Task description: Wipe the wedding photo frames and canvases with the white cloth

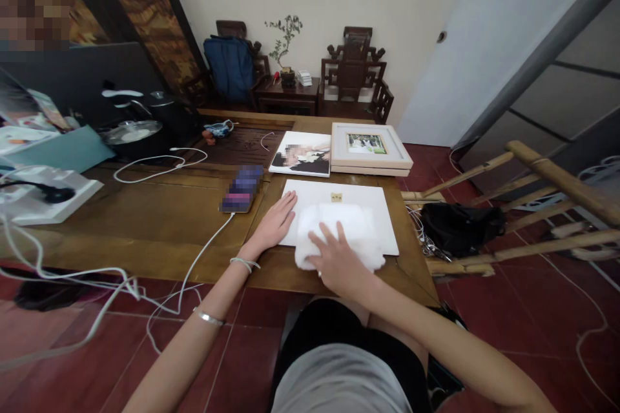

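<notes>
The right hand lies palm down with fingers spread on a soft white folded cloth, pressing it flat rather than gripping it. The cloth sits on the near part of a flat white rectangular board, which lies on the brown wooden desk close to its near edge. The left hand rests open and flat, fingers together, on the left edge of the same board, holding nothing; a thin bracelet circles its wrist. Just left of the board lies a phone with a white cable running off the desk's near edge. Beyond the board lie an unframed photo print and, beside it to the right, a pale wooden picture frame stacked on another.
</notes>
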The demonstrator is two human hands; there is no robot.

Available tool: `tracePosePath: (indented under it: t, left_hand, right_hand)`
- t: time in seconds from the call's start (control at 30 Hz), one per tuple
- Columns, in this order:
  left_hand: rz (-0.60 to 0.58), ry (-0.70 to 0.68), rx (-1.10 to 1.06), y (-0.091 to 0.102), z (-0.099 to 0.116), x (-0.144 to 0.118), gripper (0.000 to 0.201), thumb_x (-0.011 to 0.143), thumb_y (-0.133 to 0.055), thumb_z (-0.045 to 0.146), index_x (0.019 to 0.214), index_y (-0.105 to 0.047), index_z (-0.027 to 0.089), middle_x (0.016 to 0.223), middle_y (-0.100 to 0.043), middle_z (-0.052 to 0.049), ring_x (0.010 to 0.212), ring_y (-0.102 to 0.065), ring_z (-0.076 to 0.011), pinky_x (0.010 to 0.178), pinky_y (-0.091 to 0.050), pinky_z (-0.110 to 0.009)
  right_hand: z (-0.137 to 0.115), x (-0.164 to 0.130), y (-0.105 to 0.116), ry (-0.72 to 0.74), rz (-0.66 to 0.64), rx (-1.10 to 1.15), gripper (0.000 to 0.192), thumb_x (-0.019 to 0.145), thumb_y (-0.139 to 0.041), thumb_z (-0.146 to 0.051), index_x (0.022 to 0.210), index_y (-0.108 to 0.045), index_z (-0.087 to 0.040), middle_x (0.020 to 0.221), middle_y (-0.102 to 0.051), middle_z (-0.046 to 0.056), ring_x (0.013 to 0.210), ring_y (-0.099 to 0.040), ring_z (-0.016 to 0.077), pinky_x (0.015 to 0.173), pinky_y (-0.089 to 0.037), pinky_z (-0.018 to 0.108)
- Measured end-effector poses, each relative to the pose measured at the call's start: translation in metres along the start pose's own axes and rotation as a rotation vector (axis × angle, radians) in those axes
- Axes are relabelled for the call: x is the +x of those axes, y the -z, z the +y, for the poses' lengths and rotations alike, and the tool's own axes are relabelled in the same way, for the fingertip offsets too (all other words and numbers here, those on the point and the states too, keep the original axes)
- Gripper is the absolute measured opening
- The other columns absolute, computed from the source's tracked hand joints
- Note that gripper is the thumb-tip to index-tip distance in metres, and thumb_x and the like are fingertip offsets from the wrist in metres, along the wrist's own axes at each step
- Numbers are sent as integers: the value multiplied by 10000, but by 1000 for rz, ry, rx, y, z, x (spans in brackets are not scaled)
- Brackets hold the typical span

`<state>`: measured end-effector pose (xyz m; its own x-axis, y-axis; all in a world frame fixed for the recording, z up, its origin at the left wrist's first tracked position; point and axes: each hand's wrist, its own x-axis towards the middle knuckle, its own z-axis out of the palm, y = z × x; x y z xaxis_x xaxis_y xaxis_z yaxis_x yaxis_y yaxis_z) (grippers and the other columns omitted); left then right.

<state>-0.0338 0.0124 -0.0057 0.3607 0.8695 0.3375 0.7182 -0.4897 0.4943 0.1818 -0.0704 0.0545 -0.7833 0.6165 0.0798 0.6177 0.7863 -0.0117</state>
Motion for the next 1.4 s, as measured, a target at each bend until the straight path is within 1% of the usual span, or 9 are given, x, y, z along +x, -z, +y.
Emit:
tracePosePath:
  t: [0.13,0.37,0.53,0.67,0.8,0.87,0.97,1.17,1.4]
  left_hand:
    - [0,-2,6,0,0,0,485,921,-335,305,1369,-388,126,1462,-338,-120,1369,-266,-222,1130,-224,-439]
    - [24,18,-73,-1,2,0,485,917,-362,351,1361,-406,162,1455,-357,-98,1362,-283,-228,1128,-220,-451]
    - [169,198,-410,4,3,0,555,943,-269,432,1408,-305,131,1419,-412,-120,1312,-381,-210,1108,-272,-403]
    - [283,257,-520,8,6,0,575,955,-155,450,1395,-327,122,1453,-361,-100,1338,-335,-188,1118,-249,-367]
    - [232,234,-359,8,16,-3,569,947,-194,470,1371,-379,138,1432,-403,-86,1321,-366,-186,1123,-245,-359]
    - [187,198,-282,6,19,-4,556,943,-226,460,1354,-405,130,1418,-421,-99,1314,-381,-194,1122,-252,-375]
    - [133,135,-207,3,18,-3,522,933,-287,430,1313,-460,116,1394,-447,-122,1318,-374,-210,1122,-250,-401]
    - [82,59,-126,1,13,-1,450,888,-413,361,1243,-533,113,1368,-476,-140,1321,-366,-246,1110,-268,-437]
    - [103,50,-80,5,16,0,387,869,-427,309,1171,-583,124,1251,-582,-129,1230,-478,-262,1072,-341,-428]
  right_hand:
    - [-1,-2,7,-3,-35,86,327,838,-445,-134,1101,-624,-212,1364,-452,114,1321,-258,360,1031,-166,650]
    - [57,63,12,-230,-101,56,542,762,-405,-6,1263,-500,-189,1438,-350,132,1347,-183,378,986,-188,694]
    - [34,92,-3,-219,-55,-34,380,864,-378,-99,1177,-585,-161,1453,-297,178,1316,-190,460,951,-157,738]
    - [2,73,-8,37,4,-52,310,863,-416,-156,1076,-641,-180,1449,-311,148,1304,-220,457,961,-175,718]
    - [-3,33,11,230,-33,15,283,811,-437,-115,958,-668,-188,1369,-441,108,1274,-309,380,983,-242,636]
    - [7,19,25,208,-100,52,305,780,-432,-79,948,-664,-182,1222,-568,117,1208,-409,325,986,-283,570]
    - [30,17,39,3,-179,86,364,752,-422,-53,1004,-653,-179,1027,-645,133,1078,-524,276,958,-332,494]
    - [64,77,35,-250,-122,89,427,781,-391,-60,1145,-582,-176,1091,-622,157,1095,-514,317,896,-350,512]
    - [57,151,29,-285,-114,145,295,820,-455,-205,1069,-612,-223,1127,-613,116,1031,-560,290,803,-430,406]
